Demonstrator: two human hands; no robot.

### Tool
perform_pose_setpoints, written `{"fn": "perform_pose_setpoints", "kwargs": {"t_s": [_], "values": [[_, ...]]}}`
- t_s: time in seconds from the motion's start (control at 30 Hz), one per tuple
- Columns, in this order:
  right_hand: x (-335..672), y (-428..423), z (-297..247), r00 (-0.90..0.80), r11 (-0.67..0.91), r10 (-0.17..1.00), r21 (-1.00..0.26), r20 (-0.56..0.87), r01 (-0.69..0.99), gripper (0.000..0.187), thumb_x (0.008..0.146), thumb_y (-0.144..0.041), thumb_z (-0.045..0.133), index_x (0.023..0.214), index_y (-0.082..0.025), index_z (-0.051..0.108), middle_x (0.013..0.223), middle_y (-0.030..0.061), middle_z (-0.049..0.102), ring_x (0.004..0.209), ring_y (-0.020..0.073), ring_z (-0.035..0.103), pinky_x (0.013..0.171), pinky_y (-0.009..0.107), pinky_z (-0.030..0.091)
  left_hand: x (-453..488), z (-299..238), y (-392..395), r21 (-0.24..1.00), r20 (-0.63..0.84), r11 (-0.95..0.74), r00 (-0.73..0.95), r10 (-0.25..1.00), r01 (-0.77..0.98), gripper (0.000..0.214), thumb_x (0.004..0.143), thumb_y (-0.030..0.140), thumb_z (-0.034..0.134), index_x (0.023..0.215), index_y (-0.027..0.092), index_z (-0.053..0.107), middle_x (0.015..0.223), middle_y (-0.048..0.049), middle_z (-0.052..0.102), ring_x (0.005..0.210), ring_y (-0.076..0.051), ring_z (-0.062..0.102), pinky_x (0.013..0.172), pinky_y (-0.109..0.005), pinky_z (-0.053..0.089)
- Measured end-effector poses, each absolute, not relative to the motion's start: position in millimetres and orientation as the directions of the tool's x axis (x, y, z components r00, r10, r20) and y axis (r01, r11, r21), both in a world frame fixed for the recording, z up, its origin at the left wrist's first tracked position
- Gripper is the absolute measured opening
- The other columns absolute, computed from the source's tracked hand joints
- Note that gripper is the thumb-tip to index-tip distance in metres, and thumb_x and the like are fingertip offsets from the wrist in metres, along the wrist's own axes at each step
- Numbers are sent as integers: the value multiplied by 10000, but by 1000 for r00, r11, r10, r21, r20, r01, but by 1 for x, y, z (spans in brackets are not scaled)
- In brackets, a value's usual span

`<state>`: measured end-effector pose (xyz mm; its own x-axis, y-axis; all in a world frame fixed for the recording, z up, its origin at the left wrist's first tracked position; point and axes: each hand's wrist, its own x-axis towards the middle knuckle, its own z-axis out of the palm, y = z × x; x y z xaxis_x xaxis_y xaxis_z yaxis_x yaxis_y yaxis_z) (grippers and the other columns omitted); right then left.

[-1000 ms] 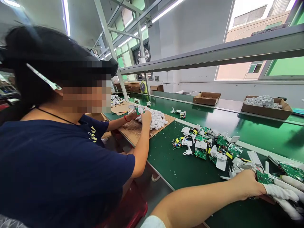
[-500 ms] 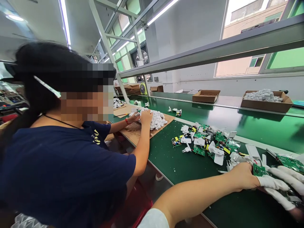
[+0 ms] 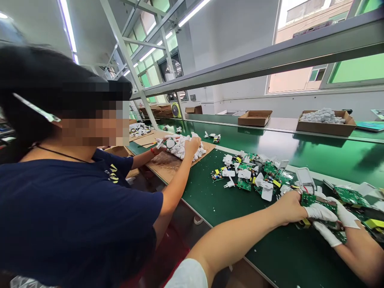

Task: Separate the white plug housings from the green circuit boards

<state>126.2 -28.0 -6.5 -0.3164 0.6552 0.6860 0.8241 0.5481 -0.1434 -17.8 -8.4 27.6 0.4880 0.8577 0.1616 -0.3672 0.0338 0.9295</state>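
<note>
At the lower right, my left hand [image 3: 292, 208] is closed on a green circuit board [image 3: 319, 201], with a white cover on its outstretched finger. A white plastic casing [image 3: 305, 179] with a red wire stands just above this board. My right hand [image 3: 349, 230], also with white finger covers, reaches in from the right and grips boards at the same spot. Whether both hands hold one board or several stacked ones is hard to make out. To the left lies a heap of circuit boards [image 3: 244, 184] with white plug casings and yellow parts.
More circuit boards [image 3: 349, 196] lie beyond my right hand. On the left a co-worker in a dark shirt [image 3: 75, 208] handles white pieces [image 3: 180, 149] on a cardboard sheet [image 3: 159, 166]. Cardboard trays [image 3: 255, 119] stand behind the green bench [image 3: 207, 204]. A grey rail [image 3: 240, 72] crosses above.
The view has swung slightly right. My right hand has come left, close against my left hand, and now grips at the boards. The co-worker's hands have shifted over the white pile.
</note>
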Motion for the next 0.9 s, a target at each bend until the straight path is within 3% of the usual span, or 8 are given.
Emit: {"fn": "perform_pose_setpoints", "kwargs": {"t_s": [0.1,0.17,0.37,0.47,0.6,0.7,0.8,0.9], "values": [[123,-36,-4,-372,565,619,-62,692,823,518,838,-334,285,1303,-129,183,1017,169,497,930,276,496,727,397,462,-21,30,-12,922,176,41,511,841,-385,607,405,431,725,894,96,596,828,-81,610,837,-235,548,815,-400,418],[118,-43,-1,-354,549,654,-96,669,830,516,845,-321,285,1310,-131,166,1022,163,482,967,276,474,768,408,443,-22,30,-14,937,143,50,512,847,-345,581,414,433,728,869,95,604,786,-73,615,798,-218,556,774,-359,439],[107,-51,9,-288,530,722,-236,629,814,489,822,-347,359,1264,-147,293,1101,151,412,1018,262,424,841,400,402,-22,29,-19,947,98,43,414,905,-319,455,560,457,657,837,100,607,614,-30,588,613,-142,551,624,-259,455],[107,-55,15,-222,475,771,-308,596,824,474,799,-359,392,1226,-156,367,1005,140,437,908,257,466,782,397,423,-22,32,-24,922,97,63,388,917,-382,446,574,441,660,884,127,598,736,-40,616,736,-163,567,713,-272,452],[106,-59,20,-200,421,882,-522,426,742,494,782,-347,396,1244,-189,320,908,103,488,748,227,498,676,381,434,-21,38,-27,801,32,223,413,910,-555,558,603,583,558,974,165,564,953,-69,599,960,-213,521,861,-332,402],[102,-59,20,-251,376,926,-758,283,533,555,777,-381,406,1261,-173,233,724,37,490,580,169,468,567,322,424,-19,38,-25,734,43,291,469,882,-614,626,629,661,447,983,157,560,983,-90,591,1003,-228,504,893,-358,386],[98,-60,19,-288,290,937,-900,197,327,603,752,-457,439,1225,-145,233,634,-11,442,479,121,408,473,261,383,-18,29,-23,778,68,259,487,871,-572,620,650,651,430,982,146,566,943,-92,608,979,-228,522,885,-362,394],[94,-62,20,-236,132,970,-941,58,312,561,745,-511,423,1136,-123,321,598,-21,446,418,96,377,422,239,345,-19,20,-24,876,65,182,482,874,-448,590,672,624,430,999,151,565,946,-82,610,985,-225,518,902,-362,379]]}}
